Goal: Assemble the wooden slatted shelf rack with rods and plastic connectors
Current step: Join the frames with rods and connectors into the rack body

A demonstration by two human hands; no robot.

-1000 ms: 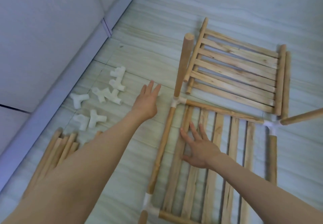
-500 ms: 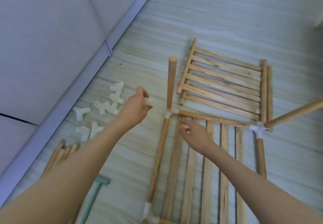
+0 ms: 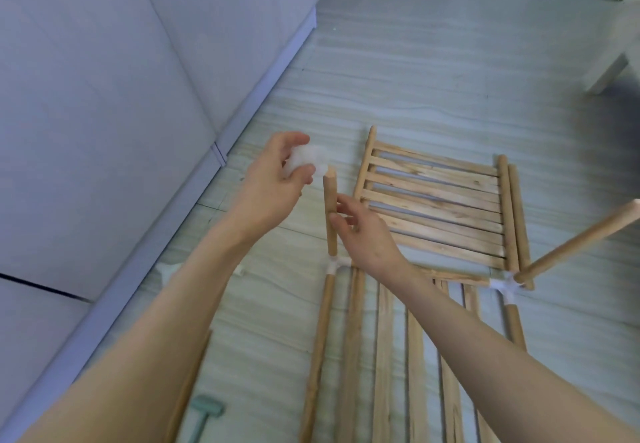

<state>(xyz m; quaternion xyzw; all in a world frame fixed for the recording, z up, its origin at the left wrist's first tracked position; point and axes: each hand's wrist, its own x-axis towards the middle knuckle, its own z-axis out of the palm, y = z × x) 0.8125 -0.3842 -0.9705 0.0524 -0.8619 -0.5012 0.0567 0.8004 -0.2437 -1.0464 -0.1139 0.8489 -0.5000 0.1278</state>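
1. The person's left hand (image 3: 277, 179) is raised above the floor (image 3: 433, 72), fingers and thumb curled round a white plastic connector (image 3: 306, 162). The piece is blurred, so I cannot make out its shape.
2. That connector hangs just beside the top end of an upright rod (image 3: 329, 210), a little to its left; whether they touch I cannot tell.
3. The right hand (image 3: 363, 231) is at the middle of the upright rod. Its fingertips (image 3: 335, 221) lie against the wood with the fingers loosely bent; I cannot tell whether it truly grips the rod or only steadies it.
4. The upright rod stands in a white corner joint (image 3: 335, 265) on the floor. From this joint another rod (image 3: 317, 356) runs along the floor toward the person, and slats (image 3: 382, 356) of the lower shelf lie beside it on the right.
5. At the far right corner of that shelf a second white joint (image 3: 504, 286) holds a tilted rod (image 3: 581, 238), which leans out to the right.
6. A second slatted panel (image 3: 436, 203) lies flat on the floor behind the one being built, with a loose rod (image 3: 518, 221) lying just beside its right edge.
7. Near the bottom left corner of the floor lies a small pale green mallet (image 3: 206, 415), beside another wooden rod (image 3: 188, 387).
8. A grey cabinet front (image 3: 104, 113) runs along the floor's left edge.
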